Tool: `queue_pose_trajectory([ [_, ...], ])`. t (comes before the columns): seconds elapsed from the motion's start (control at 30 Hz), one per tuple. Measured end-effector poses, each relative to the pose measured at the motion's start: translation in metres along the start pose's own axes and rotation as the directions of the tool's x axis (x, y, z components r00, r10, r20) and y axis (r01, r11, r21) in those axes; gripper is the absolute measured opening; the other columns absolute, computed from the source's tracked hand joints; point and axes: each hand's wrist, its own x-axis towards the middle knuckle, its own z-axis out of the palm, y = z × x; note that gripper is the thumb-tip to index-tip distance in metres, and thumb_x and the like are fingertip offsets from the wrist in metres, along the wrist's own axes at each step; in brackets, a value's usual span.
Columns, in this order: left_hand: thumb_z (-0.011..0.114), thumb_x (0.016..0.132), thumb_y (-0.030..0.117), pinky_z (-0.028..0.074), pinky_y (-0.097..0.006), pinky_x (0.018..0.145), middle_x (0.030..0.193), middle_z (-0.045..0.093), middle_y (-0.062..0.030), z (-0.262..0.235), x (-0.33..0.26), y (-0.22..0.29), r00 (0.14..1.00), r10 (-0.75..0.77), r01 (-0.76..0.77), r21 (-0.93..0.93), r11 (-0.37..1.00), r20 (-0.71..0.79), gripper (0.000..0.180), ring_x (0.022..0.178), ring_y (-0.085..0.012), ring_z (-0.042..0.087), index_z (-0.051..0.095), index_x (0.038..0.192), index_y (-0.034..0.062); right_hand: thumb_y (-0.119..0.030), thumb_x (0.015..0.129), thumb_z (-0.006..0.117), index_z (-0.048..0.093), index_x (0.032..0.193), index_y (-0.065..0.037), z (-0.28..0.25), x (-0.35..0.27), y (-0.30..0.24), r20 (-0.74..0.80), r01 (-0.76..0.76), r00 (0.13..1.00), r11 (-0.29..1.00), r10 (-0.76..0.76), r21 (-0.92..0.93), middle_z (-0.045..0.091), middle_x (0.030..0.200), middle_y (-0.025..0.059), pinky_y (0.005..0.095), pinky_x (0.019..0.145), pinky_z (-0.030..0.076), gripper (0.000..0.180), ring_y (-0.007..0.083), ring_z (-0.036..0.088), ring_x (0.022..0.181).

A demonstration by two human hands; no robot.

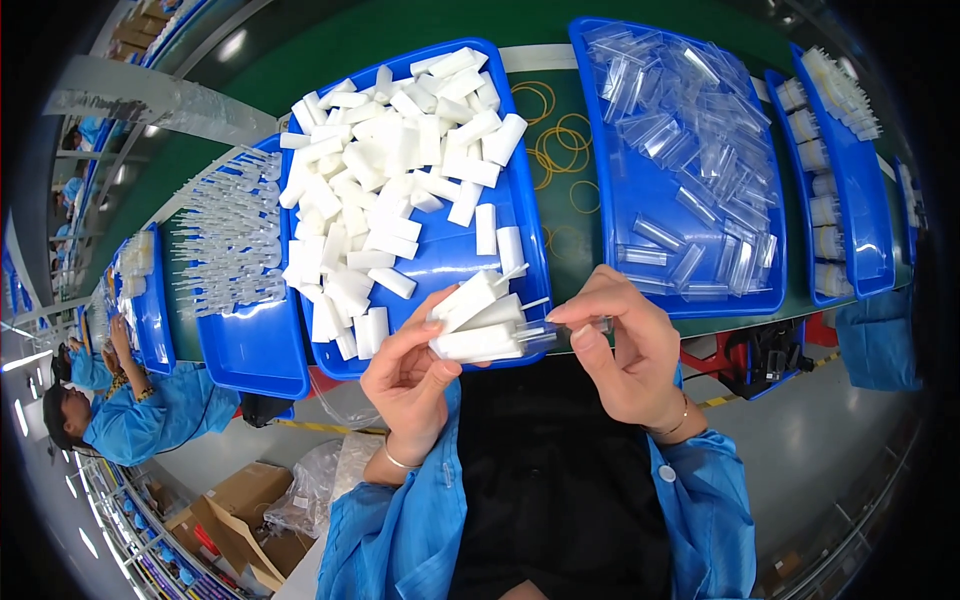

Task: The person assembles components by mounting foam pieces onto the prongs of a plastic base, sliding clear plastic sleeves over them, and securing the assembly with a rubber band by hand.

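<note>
My left hand (412, 375) is closed around a small bundle of white foam-like blocks (480, 325). Thin white stems and clear plastic ends stick out of the bundle on its right side. My right hand (635, 345) pinches a small clear plastic tube (600, 325) between thumb and fingers, close to the bundle's clear ends; whether they touch I cannot tell. Behind my left hand, a blue tray (450, 235) holds a heap of similar white blocks (380, 170). Beyond my right hand, another blue tray (620, 210) holds loose clear plastic sleeves (715, 170).
Yellow rubber bands (560, 150) lie on the green table between the trays. At left, a blue tray (255, 350) holds thin white stemmed parts (230, 230); further blue trays (865, 230) stand at right. A co-worker (150, 410) in blue sits at left. Cardboard boxes (240, 510) stand below.
</note>
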Motion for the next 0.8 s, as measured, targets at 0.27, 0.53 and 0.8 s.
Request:
queue_pose_trajectory([
  [0.27, 0.07, 0.074, 0.006, 0.05, -0.036, 0.083, 0.117, 0.047, -0.034, -0.003, -0.004, -0.006, 0.996, 0.091, -0.09, 0.092, 0.992, -0.009, 0.038, 0.104, -0.0321, 0.055, 0.053, 0.107, -0.0036, -0.003, 0.079, 0.06, 0.06, 0.092, -0.002, 0.003, 0.001, -0.004, -0.034, -0.01, 0.999, 0.999, 0.008, -0.034, 0.054, 0.069, 0.0036, 0.0223, 0.049, 0.032, 0.013, 0.0111, 0.042, 0.058],
  [0.53, 0.064, 0.079, 0.006, 0.043, -0.038, 0.088, 0.117, 0.051, -0.0287, 0.005, 0.006, 0.004, 0.989, 0.084, -0.122, 0.354, 0.927, 0.122, 0.018, 0.106, -0.0327, 0.054, 0.062, 0.095, -0.0024, 0.0, 0.078, 0.06, 0.059, 0.092, 0.0, 0.012, -0.006, 0.001, -0.093, 0.025, 0.995, 0.999, -0.021, 0.034, 0.057, 0.072, 0.0066, 0.022, 0.051, 0.035, 0.014, 0.0128, 0.044, 0.059],
  [0.8, 0.07, 0.073, 0.006, 0.043, -0.035, 0.086, 0.113, 0.053, -0.0232, 0.007, 0.011, 0.005, 0.979, 0.112, -0.169, 0.372, 0.913, 0.169, 0.018, 0.1, -0.0288, 0.055, 0.065, 0.089, 0.001, 0.0, 0.077, 0.061, 0.06, 0.091, -0.001, 0.016, -0.007, -0.001, -0.046, 0.003, 0.999, 0.998, 0.0, 0.056, 0.057, 0.072, 0.0066, 0.0216, 0.051, 0.036, 0.014, 0.0135, 0.046, 0.06],
])
